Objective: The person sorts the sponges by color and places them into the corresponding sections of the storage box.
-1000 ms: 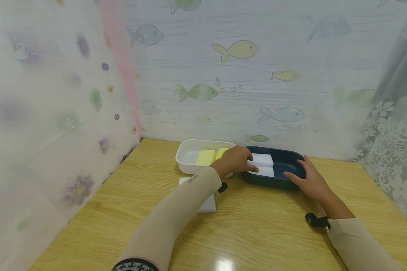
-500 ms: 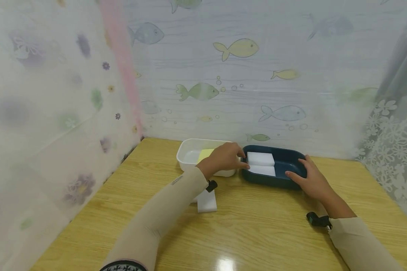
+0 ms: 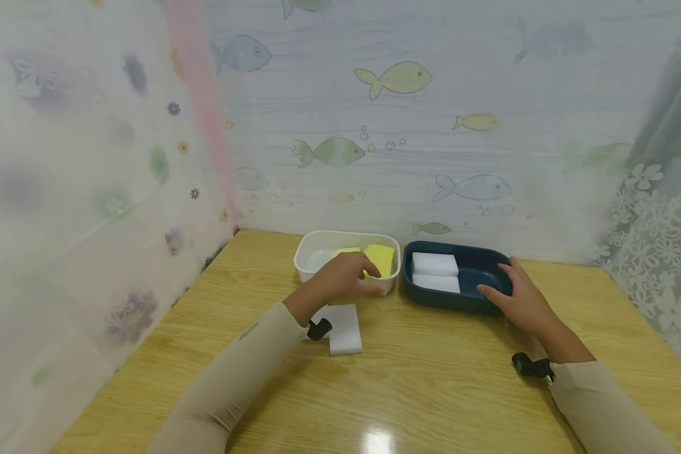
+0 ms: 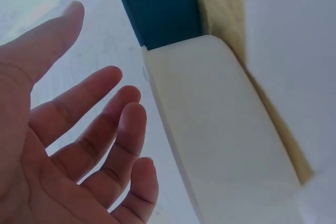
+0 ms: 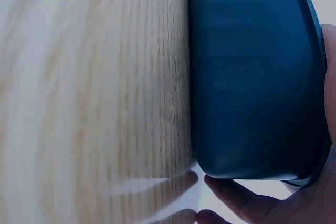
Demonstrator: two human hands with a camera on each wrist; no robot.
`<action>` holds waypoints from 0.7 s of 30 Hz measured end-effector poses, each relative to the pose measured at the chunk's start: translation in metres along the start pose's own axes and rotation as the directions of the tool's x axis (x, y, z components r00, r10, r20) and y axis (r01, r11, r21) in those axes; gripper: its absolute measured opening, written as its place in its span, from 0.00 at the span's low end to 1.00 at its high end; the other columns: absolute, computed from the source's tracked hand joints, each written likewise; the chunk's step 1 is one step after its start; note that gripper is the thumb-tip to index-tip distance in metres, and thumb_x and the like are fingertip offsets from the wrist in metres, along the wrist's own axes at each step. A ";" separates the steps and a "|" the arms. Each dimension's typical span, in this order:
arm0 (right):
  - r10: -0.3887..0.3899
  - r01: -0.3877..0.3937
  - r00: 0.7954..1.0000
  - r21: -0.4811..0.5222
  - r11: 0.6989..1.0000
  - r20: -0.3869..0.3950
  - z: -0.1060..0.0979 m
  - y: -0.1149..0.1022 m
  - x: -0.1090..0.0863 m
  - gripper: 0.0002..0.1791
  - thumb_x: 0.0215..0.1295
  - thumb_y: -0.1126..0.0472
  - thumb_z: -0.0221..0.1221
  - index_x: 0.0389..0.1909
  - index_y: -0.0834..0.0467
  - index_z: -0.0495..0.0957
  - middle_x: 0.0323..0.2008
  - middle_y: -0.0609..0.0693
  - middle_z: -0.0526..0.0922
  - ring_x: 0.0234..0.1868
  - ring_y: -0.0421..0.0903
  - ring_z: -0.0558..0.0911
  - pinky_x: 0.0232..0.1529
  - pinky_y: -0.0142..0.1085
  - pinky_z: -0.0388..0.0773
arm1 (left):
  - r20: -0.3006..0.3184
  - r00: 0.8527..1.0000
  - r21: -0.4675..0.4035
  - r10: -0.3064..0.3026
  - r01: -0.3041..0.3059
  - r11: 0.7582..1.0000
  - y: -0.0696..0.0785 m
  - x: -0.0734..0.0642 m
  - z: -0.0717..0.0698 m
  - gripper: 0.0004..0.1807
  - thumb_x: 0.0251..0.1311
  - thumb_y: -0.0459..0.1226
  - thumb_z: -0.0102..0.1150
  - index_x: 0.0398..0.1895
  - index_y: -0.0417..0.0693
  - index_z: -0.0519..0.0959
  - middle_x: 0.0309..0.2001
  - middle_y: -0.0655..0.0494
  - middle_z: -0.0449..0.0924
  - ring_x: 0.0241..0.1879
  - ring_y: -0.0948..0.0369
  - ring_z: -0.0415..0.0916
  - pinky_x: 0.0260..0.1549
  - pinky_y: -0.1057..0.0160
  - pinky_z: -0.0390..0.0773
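Note:
My left hand (image 3: 343, 277) hovers at the front of the white bin (image 3: 312, 268), fingers loosely bent and apart, holding nothing; the left wrist view shows the bare palm beside the bin's wall (image 4: 220, 124). Two yellow sponges (image 3: 379, 258) are in that bin, one partly behind the hand. My right hand (image 3: 522, 306) grips the right end of the dark blue bin (image 3: 448, 304), thumb over the rim; its fingers (image 5: 252, 200) touch the bin's end in the right wrist view. Inside, two white sponges (image 3: 435, 265) lie one behind the other on the left.
White sponges (image 3: 346, 334) lie on the wooden table (image 3: 431, 378) before the white bin, one partly hidden by my left wrist. The two bins stand side by side near a fish-print curtain (image 3: 397, 151). A flowered curtain (image 3: 119, 221) borders the left edge.
My left hand has drawn back from the white sponges in the blue bin, moving left to the front of the white bin. The right hand stays on the blue bin.

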State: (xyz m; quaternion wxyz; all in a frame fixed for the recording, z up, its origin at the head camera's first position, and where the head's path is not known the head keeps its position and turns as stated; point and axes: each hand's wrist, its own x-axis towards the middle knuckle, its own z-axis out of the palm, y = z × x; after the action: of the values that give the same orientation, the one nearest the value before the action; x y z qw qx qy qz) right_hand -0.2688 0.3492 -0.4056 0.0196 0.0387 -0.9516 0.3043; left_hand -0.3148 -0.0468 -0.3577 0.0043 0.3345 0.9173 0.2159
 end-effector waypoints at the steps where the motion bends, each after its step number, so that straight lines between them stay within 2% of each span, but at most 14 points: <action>1: -0.002 0.002 1.000 -0.001 1.000 0.001 0.000 -0.001 0.000 0.56 0.74 0.31 0.52 0.82 0.68 0.41 0.81 0.67 0.25 0.78 0.77 0.40 0.66 0.78 0.49 | -0.002 1.000 -0.006 0.000 0.000 1.000 -0.003 -0.006 0.000 0.24 0.60 0.56 0.72 0.52 0.52 0.88 0.53 0.59 0.85 0.52 0.59 0.81 0.51 0.59 0.80; 5: -0.006 0.006 1.000 -0.005 1.000 0.002 0.000 -0.003 0.001 0.56 0.74 0.31 0.52 0.82 0.68 0.41 0.81 0.67 0.26 0.79 0.77 0.40 0.66 0.78 0.49 | -0.007 1.000 -0.036 0.009 -0.009 0.999 -0.014 -0.025 -0.003 0.25 0.61 0.55 0.72 0.53 0.50 0.88 0.53 0.57 0.85 0.51 0.57 0.82 0.51 0.58 0.81; 9: -0.001 0.001 1.000 -0.009 1.000 0.002 0.000 -0.002 0.001 0.56 0.74 0.31 0.52 0.82 0.68 0.41 0.81 0.67 0.25 0.78 0.77 0.40 0.66 0.78 0.49 | 0.002 1.000 -0.090 0.006 -0.005 0.996 -0.022 -0.037 -0.006 0.25 0.61 0.55 0.72 0.53 0.48 0.87 0.54 0.54 0.85 0.52 0.55 0.82 0.51 0.56 0.81; 15: 0.004 -0.004 1.000 -0.008 1.000 0.001 0.000 0.001 0.000 0.56 0.75 0.32 0.52 0.82 0.69 0.42 0.81 0.68 0.26 0.78 0.78 0.40 0.66 0.78 0.49 | 0.030 1.000 -0.142 -0.009 0.013 0.990 -0.035 -0.041 -0.009 0.24 0.59 0.51 0.75 0.54 0.50 0.86 0.54 0.56 0.85 0.52 0.56 0.80 0.51 0.57 0.80; 21: -0.002 0.002 1.000 0.000 1.000 -0.003 0.001 0.000 -0.001 0.55 0.75 0.32 0.52 0.82 0.68 0.41 0.81 0.67 0.26 0.78 0.78 0.40 0.65 0.79 0.49 | 0.108 0.994 -0.115 -0.032 0.045 0.992 -0.045 -0.039 -0.006 0.21 0.57 0.46 0.78 0.52 0.49 0.88 0.49 0.58 0.88 0.47 0.62 0.80 0.48 0.62 0.80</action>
State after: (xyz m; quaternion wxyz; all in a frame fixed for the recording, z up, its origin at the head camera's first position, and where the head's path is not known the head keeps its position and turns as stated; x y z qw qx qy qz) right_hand -0.2674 0.3485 -0.4059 0.0211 0.0393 -0.9515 0.3044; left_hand -0.3128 -0.1041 -0.3752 0.0767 0.3268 0.9078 0.2512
